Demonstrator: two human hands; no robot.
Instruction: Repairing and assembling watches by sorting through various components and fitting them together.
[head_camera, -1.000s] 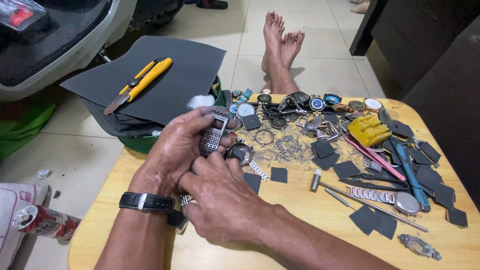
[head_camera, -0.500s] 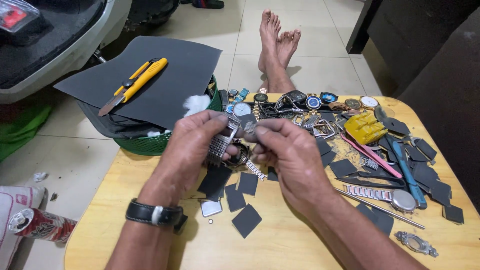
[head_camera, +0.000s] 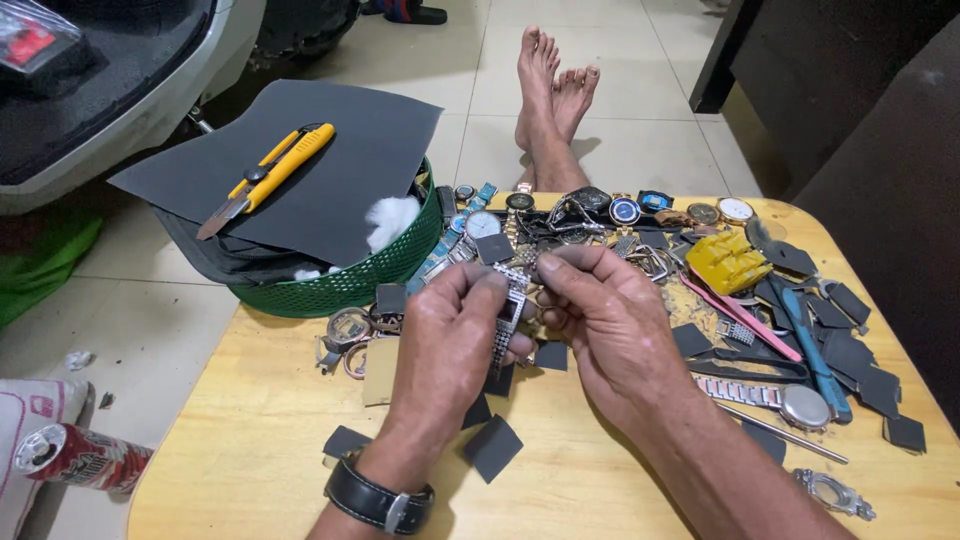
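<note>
Gripped between both hands: one silver metal-link wristwatch (head_camera: 508, 312), held above the middle of the wooden table (head_camera: 270, 420). Left hand (head_camera: 450, 345) closed on the bracelet, thumb and forefinger pinching near the top, the band hanging down past the palm. Right hand (head_camera: 610, 315) closed at the upper end of the same watch, fingertips pinched beside the left thumb; what exactly they pinch is too small to tell, possibly a link or a pin. Left wrist carries a black strap with a metal buckle (head_camera: 380, 498).

Beneath the hands, on the table: several dark grey sandpaper squares (head_camera: 493, 447), lying loose and apart. Just left of the left hand: a round watch case (head_camera: 348, 327) and a tan paper scrap (head_camera: 380, 370).

Right of the right hand: a silver watch with steel bracelet (head_camera: 770, 398), a thin metal rod (head_camera: 785, 433), a pink tool (head_camera: 740, 318), a blue tool (head_camera: 815, 345), a yellow cloth-like lump (head_camera: 728, 262), further dark squares.

Behind the hands: a heap of assorted watches and dials (head_camera: 600, 215) along the far table edge.

Far left corner: a green plastic basket (head_camera: 350, 280) holding white cotton (head_camera: 392, 218), covered by a dark sandpaper sheet (head_camera: 330, 170) bearing a yellow utility knife (head_camera: 268, 178).

Floor: bare feet (head_camera: 553, 90) on tiles beyond the table; a drinks can (head_camera: 80, 457) lying at lower left.
</note>
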